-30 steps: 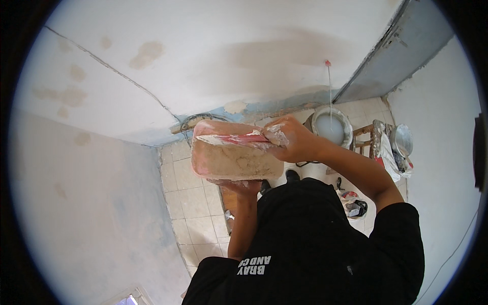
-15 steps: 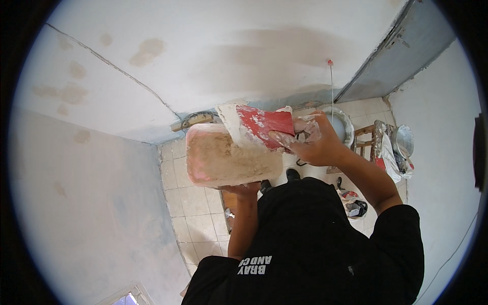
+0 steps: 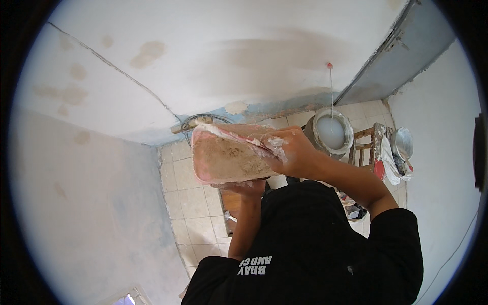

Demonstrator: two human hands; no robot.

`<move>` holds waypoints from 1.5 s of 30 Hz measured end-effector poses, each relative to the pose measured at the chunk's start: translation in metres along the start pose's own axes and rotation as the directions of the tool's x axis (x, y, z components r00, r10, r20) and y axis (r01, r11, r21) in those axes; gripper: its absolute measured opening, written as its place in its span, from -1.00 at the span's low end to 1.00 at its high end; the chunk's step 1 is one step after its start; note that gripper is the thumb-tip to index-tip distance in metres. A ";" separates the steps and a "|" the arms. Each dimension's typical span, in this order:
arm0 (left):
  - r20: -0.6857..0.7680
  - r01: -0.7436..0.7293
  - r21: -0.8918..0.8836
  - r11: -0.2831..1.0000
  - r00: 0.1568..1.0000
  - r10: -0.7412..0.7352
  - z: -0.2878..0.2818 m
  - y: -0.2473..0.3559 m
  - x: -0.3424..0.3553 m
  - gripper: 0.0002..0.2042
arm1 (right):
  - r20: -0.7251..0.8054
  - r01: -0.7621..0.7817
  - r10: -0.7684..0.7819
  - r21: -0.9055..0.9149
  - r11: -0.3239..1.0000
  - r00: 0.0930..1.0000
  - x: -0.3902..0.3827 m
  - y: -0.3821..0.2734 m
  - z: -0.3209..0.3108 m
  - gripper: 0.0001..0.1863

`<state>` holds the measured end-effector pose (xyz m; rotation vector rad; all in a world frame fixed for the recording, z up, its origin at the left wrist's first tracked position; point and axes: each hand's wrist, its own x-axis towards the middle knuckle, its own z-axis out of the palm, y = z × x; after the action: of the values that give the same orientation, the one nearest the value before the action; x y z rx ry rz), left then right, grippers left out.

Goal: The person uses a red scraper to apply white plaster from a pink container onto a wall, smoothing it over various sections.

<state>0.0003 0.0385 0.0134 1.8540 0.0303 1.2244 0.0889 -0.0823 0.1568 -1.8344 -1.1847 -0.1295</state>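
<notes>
My left hand (image 3: 246, 188) is closed underneath a pinkish rectangular plastering board (image 3: 219, 158), holding it level; its grip is mostly hidden by the board. Tan, dried-looking plaster coats the top face. Fingers smeared with white, my right hand (image 3: 299, 153) grips a broad red putty knife (image 3: 238, 137). The blade is seen nearly edge-on, tilted over the board's upper part, with white putty along its edge. Whether the blade's edge touches the board I cannot tell.
Ahead rises a patchy white wall (image 3: 213, 61). A bucket of whitish liquid (image 3: 331, 131) stands at the right, beside a wooden stool (image 3: 365, 140) and a metal bucket (image 3: 404, 142). A cable coil (image 3: 201, 120) lies by the wall's foot. A grey door (image 3: 384, 61) is at far right.
The putty knife has turned from showing its flat red face to edge-on and moved lower over the board. My right hand has come down and left. The board has shifted slightly right.
</notes>
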 end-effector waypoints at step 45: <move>0.606 0.710 -0.634 -0.307 0.209 -0.767 0.027 -0.028 -0.063 -0.19 | 0.052 -0.568 0.997 0.820 -0.073 -0.054 -0.239 0.271 -0.017 -0.60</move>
<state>-0.0006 0.0090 -0.0547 0.3910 0.4839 0.0791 0.1754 -0.2855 -0.1291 -1.3077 0.7218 0.4213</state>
